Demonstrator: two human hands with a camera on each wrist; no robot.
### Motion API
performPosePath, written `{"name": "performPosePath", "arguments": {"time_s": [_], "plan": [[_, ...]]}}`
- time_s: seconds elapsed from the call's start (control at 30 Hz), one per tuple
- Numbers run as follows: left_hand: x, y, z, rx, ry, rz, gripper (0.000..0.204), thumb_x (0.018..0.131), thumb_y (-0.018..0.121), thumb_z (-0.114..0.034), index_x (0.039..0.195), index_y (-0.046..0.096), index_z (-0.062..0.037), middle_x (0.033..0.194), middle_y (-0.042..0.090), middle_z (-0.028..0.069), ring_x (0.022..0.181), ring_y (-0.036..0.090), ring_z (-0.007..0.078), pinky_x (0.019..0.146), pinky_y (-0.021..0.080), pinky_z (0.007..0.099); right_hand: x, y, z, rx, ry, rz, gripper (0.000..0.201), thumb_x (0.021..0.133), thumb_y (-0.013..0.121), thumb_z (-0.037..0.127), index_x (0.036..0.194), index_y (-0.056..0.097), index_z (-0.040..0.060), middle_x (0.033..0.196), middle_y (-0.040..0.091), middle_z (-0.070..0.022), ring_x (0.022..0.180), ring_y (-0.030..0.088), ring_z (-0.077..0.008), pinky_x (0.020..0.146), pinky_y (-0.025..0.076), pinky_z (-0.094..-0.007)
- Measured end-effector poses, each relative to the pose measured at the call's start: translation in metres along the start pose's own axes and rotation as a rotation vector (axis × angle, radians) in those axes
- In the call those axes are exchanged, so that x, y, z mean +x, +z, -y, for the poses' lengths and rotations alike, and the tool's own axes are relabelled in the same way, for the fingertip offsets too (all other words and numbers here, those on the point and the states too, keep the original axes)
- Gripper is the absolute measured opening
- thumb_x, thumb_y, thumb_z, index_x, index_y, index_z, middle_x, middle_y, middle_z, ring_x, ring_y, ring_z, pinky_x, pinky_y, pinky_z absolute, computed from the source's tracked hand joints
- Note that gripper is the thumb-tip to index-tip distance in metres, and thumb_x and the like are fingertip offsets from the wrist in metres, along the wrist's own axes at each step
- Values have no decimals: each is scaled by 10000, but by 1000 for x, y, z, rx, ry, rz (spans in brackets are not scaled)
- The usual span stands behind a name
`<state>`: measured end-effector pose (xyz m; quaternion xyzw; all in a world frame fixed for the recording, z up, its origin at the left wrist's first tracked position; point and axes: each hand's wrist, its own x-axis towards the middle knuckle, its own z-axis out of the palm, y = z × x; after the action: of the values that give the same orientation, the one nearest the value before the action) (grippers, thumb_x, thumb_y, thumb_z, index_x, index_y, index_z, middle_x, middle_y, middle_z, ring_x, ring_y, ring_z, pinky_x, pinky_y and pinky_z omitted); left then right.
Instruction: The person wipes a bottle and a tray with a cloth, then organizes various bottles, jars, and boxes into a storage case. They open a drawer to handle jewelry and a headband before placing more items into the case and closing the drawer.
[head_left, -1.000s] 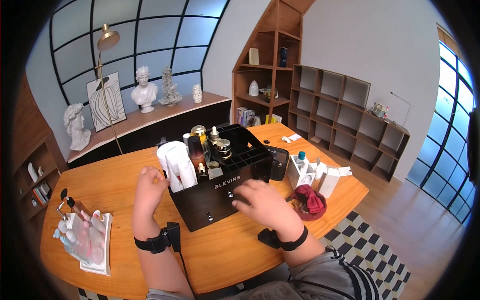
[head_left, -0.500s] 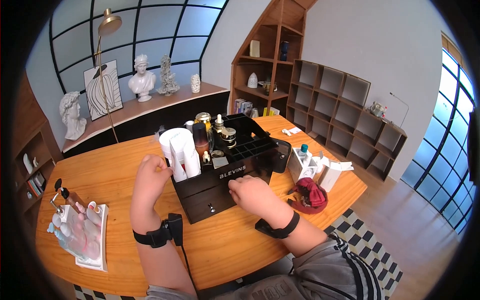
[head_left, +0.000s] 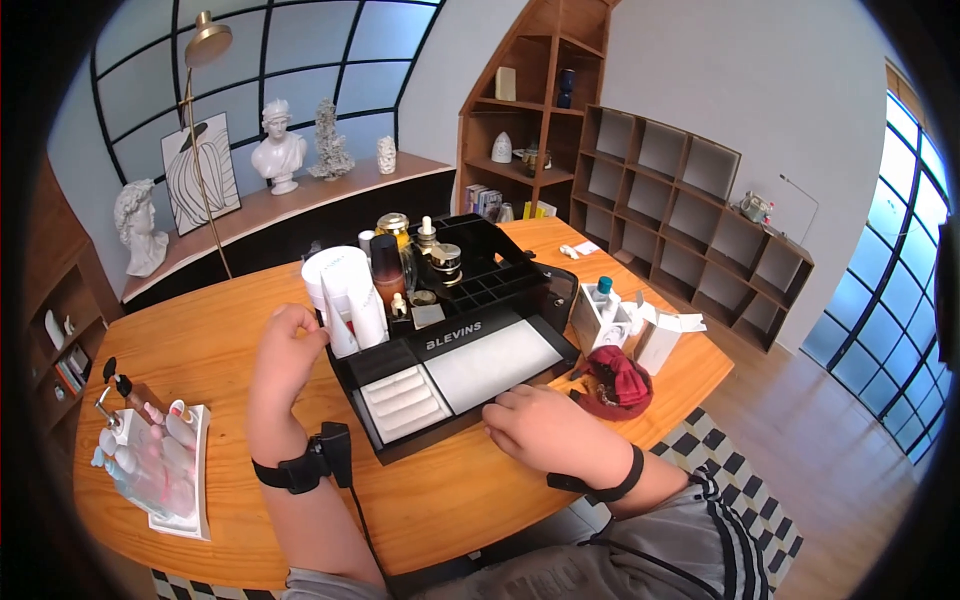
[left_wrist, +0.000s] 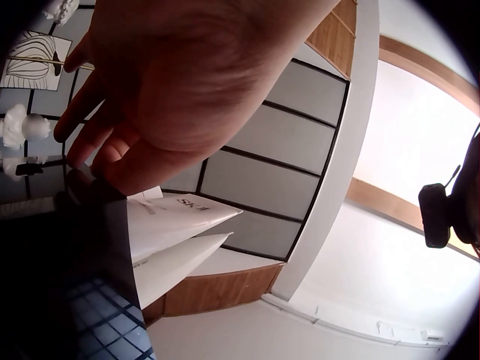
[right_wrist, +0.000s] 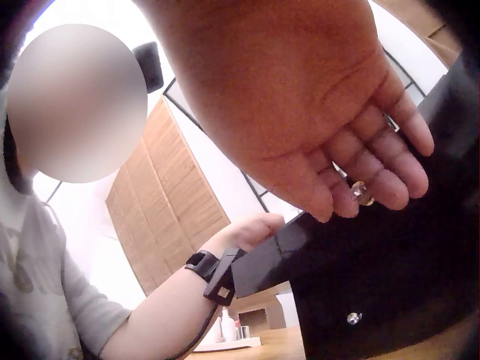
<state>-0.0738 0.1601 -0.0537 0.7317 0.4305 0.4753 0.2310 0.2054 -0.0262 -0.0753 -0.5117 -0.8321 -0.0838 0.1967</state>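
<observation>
A black organizer box point(head_left: 407, 350) lettered "BLEVINS" stands on the table, its front drawer point(head_left: 500, 365) pulled out. The drawer holds a white padded ring insert point(head_left: 405, 402) and a wide white pad. At the drawer's front, my right hand point(head_left: 540, 425) holds a small clear knob point(right_wrist: 363, 193) between its fingers. A second knob point(right_wrist: 354, 319) shows on the drawer front. My left hand point(head_left: 285, 350) rests at the box's left side, fingers extended along its edge beside white tubes point(left_wrist: 176, 225).
Bottles and jars, including a dark-capped one point(head_left: 386, 260), fill the box top. To the right are a white container point(head_left: 600, 315) and a dark red bow accessory point(head_left: 615, 380). A white tray point(head_left: 205, 480) of pink bottles stands on the left of the wooden table point(head_left: 440, 525).
My right hand has closed on the knob and drawn the drawer out toward me, uncovering the white inserts. The left hand stays at the box's side.
</observation>
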Motion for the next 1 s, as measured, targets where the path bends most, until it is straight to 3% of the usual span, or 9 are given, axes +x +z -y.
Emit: {"name": "performPosePath", "arguments": {"time_s": [0.13, 0.23, 0.37, 0.4, 0.5, 0.67, 0.77, 0.97, 1.0], "plan": [[-2, -2, -8, 42, 49, 1, 189, 767, 681, -40, 754, 495, -3, 875, 522, 143, 888, 533, 302, 814, 425, 336, -12, -10, -10, 122, -66, 28, 183, 854, 636, 165, 1010, 629, 70, 879, 630, -140, 861, 631, -330, 744, 513, -432], [-1, -2, -6, 36, 25, 6, 187, 769, 677, -38, 754, 494, -3, 871, 520, 141, 885, 532, 298, 809, 424, 333, -40, -34, -31, 263, 92, 69, 261, 862, 659, 165, 1098, 642, 56, 936, 633, -159, 942, 623, -349, 827, 512, -409], [1, -2, -1, -8, -7, 23, 178, 768, 678, -40, 755, 503, -7, 865, 524, 134, 868, 536, 285, 790, 425, 333, -88, -52, -59, -14, 558, 72, 305, 838, 684, 171, 1131, 656, 89, 1038, 647, -147, 1020, 611, -350, 847, 510, -418], [2, -2, 1, -25, -14, 25, 176, 768, 678, -41, 755, 506, -8, 862, 525, 131, 863, 537, 281, 785, 425, 333, -104, -47, -67, -134, 590, 104, 255, 838, 649, 172, 1085, 673, 114, 1042, 645, -155, 958, 641, -355, 815, 522, -444], [2, -1, 5, -46, -8, 18, 168, 769, 675, -43, 756, 511, -10, 852, 527, 129, 850, 539, 273, 773, 425, 334, -137, -27, -92, -41, 691, 403, 253, 830, 642, 174, 1079, 675, 136, 1090, 623, -155, 935, 641, -359, 805, 521, -450], [1, -1, 4, 15, 28, 7, 167, 773, 667, -46, 759, 507, -3, 847, 531, 146, 845, 538, 290, 782, 428, 345, -136, 0, -95, -136, 741, 330, 173, 840, 588, 136, 1001, 602, 74, 1072, 573, -165, 912, 647, -373, 773, 526, -460], [-1, -2, -1, 51, 56, -9, 172, 775, 665, -48, 759, 502, 4, 845, 527, 154, 844, 534, 304, 786, 428, 350, -146, 6, -100, -186, 699, 90, 202, 843, 578, 130, 1032, 589, 62, 1081, 570, -167, 912, 647, -369, 764, 528, -462], [-1, -2, -3, 91, 73, -1, 183, 781, 664, -53, 754, 494, 10, 835, 517, 160, 840, 532, 319, 784, 426, 359, -152, 4, -104, -186, 783, 311, 193, 835, 590, 139, 1008, 616, 58, 1073, 614, -153, 930, 647, -356, 789, 530, -456], [0, -2, -2, 84, 76, -2, 186, 781, 665, -53, 753, 493, 10, 832, 516, 160, 837, 531, 321, 783, 425, 360, -151, -1, -100, -169, 761, 261, 197, 832, 590, 131, 1011, 620, 55, 1072, 618, -151, 942, 644, -354, 795, 529, -452]]}}
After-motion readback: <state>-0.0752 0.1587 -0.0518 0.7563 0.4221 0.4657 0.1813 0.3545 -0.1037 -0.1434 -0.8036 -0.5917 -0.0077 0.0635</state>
